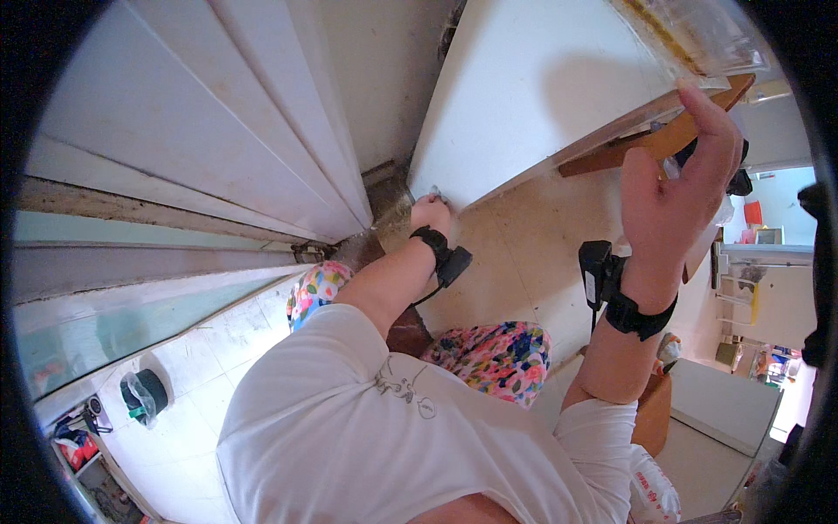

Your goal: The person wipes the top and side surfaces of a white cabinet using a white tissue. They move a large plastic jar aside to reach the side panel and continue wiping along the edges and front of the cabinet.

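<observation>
My left hand [431, 209] is low against the near corner of a white panel [524, 85]. Its fingers are curled, and a small greyish bit shows at the fingertips; whether they grip it is unclear. Along the panel's right edge, my right hand [687, 170] is raised with thumb and fingers apart. One fingertip appears to touch the edge near a sheet of clear plastic [727, 39]. Nothing shows in its grasp. A black strap with a small device sits on each wrist.
A white door frame [222, 124] rises at the left, by a sill. Brown wooden boards [609, 157] stand behind the panel. On the tiled floor at left lies a dark green container [144, 396] with plastic film. A white cabinet [727, 399] and a printed plastic bag [653, 488] are at right.
</observation>
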{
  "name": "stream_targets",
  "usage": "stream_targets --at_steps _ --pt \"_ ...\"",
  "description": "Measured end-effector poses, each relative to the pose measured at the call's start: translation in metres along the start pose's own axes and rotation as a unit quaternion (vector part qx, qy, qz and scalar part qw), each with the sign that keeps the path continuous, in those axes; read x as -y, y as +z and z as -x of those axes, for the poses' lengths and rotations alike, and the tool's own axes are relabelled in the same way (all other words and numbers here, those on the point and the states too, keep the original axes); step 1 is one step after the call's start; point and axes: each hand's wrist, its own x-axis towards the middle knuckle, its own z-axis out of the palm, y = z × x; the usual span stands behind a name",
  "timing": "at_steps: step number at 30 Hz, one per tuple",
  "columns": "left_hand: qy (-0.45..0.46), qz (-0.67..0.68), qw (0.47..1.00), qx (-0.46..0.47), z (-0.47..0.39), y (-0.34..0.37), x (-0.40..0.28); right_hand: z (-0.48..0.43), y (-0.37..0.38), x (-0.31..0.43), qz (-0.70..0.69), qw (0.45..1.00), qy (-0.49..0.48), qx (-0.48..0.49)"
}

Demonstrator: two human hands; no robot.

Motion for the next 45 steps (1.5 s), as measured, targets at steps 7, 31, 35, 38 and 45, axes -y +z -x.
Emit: stream_targets --at_steps 7,31,35,38,45 --pt "0.290 0.220 0.931 -0.028 0.000 -0.009 -0.030 0.001 -0.009 0.002 0.025 0.998 -0.006 0.060" --pt "0.165 -0.271 0.948 -0.017 -0.118 0.009 0.030 0.003 -0.022 -0.006 0.042 0.993 -0.008 0.112" --pt "0.112 -0.187 0.976 0.024 -0.157 0.042 0.090 0.005 -0.011 -0.016 0.032 0.995 -0.024 0.097" --pt "0.144 -0.311 0.936 0.082 -0.177 0.045 0.101 0.005 -0.004 -0.021 0.015 0.995 -0.007 0.103" --pt "0.156 0.074 0.982 -0.082 -0.126 0.030 0.037 0.009 0.004 -0.021 -0.025 0.996 0.050 0.073"
